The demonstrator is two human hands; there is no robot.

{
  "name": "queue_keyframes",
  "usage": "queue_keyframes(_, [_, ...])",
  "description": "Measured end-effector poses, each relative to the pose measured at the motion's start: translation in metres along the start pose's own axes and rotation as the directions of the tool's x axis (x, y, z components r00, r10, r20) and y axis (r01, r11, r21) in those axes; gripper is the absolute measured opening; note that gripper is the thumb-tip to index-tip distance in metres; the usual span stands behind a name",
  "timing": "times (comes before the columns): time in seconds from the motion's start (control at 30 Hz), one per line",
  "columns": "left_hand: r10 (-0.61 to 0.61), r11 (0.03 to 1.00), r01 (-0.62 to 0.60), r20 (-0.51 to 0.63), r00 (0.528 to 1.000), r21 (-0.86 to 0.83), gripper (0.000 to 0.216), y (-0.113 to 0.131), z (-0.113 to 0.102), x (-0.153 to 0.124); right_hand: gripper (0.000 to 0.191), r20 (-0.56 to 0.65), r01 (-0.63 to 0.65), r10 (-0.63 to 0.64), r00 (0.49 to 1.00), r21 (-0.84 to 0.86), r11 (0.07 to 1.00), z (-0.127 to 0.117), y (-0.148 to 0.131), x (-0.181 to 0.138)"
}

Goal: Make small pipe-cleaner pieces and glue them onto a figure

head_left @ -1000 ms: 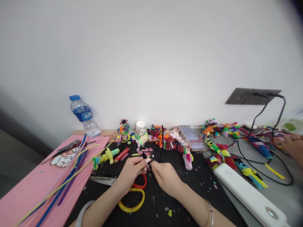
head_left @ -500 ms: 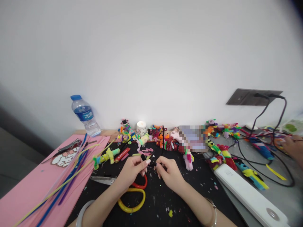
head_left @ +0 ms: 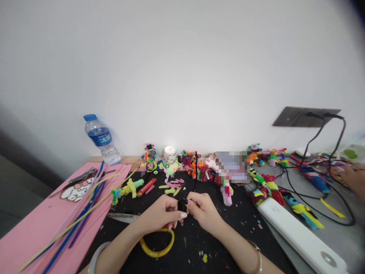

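Observation:
My left hand (head_left: 161, 214) and my right hand (head_left: 203, 211) meet over the black mat (head_left: 228, 228), both pinching a small black pipe-cleaner piece (head_left: 181, 206) between the fingertips. A long black pipe cleaner (head_left: 195, 171) rises from that spot toward the wall. Under my left hand lie scissors with yellow and red handles (head_left: 158, 243), the blades pointing left. Each wrist wears a bangle.
Pink foam sheets (head_left: 34, 228) with long pipe cleaners lie at left, a water bottle (head_left: 101, 139) behind them. Several pipe-cleaner figures (head_left: 127, 189) and a white jar (head_left: 170, 154) line the wall. A white power strip (head_left: 302, 236) and cables sit right, where another person's hand (head_left: 353, 177) works.
Both hands have drawn nearer to me and lower on the mat, with the left fingers curling more tightly round the black piece. The red scissor handle is now covered by my left hand.

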State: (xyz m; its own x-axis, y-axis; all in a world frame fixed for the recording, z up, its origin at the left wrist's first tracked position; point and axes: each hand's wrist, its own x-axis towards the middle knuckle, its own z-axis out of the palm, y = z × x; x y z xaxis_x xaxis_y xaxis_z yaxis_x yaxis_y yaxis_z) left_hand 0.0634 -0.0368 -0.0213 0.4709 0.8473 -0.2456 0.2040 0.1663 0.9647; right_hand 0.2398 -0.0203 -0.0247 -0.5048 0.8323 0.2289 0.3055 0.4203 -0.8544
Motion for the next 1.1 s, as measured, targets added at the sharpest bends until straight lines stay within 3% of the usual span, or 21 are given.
queue_keyframes(0.43, [-0.076, 0.995, 0.087, 0.182, 0.98, -0.053, 0.03, 0.008, -0.003, -0.006, 0.031, 0.107, 0.031, -0.037, 0.994, 0.062, 0.998, 0.003, -0.002, -0.001])
queue_keyframes(0.6, [-0.101, 0.993, 0.116, 0.325, 0.94, -0.026, 0.025, 0.002, -0.007, -0.007, 0.026, 0.26, -0.005, -0.025, 0.965, 0.116, 0.993, 0.004, -0.003, -0.001])
queue_keyframes(0.73, [-0.128, 0.99, 0.139, 0.362, 0.923, -0.003, 0.026, -0.002, -0.008, -0.008, 0.026, 0.34, 0.005, -0.047, 0.939, 0.124, 0.992, 0.003, -0.006, -0.001])
queue_keyframes(0.83, [-0.135, 0.991, 0.129, 0.311, 0.941, 0.042, 0.027, 0.001, -0.005, -0.007, 0.026, 0.273, 0.015, -0.035, 0.961, 0.075, 0.997, 0.004, -0.006, 0.0])
queue_keyframes(0.93, [-0.053, 0.992, 0.036, 0.148, 0.988, 0.117, 0.028, 0.007, 0.0, -0.005, 0.027, 0.05, -0.037, 0.035, 0.998, 0.035, 0.999, 0.004, -0.003, 0.001])
queue_keyframes(1.0, [0.104, 0.957, -0.1, -0.001, 0.995, 0.273, 0.029, 0.01, 0.004, -0.004, 0.029, -0.092, -0.073, 0.075, 0.993, 0.029, 0.997, 0.003, -0.001, 0.002])
queue_keyframes(1.1, [0.379, 0.753, -0.256, -0.082, 0.922, 0.606, 0.027, 0.01, 0.006, -0.003, 0.03, -0.188, -0.09, 0.089, 0.978, 0.005, 0.996, 0.003, 0.0, 0.002])
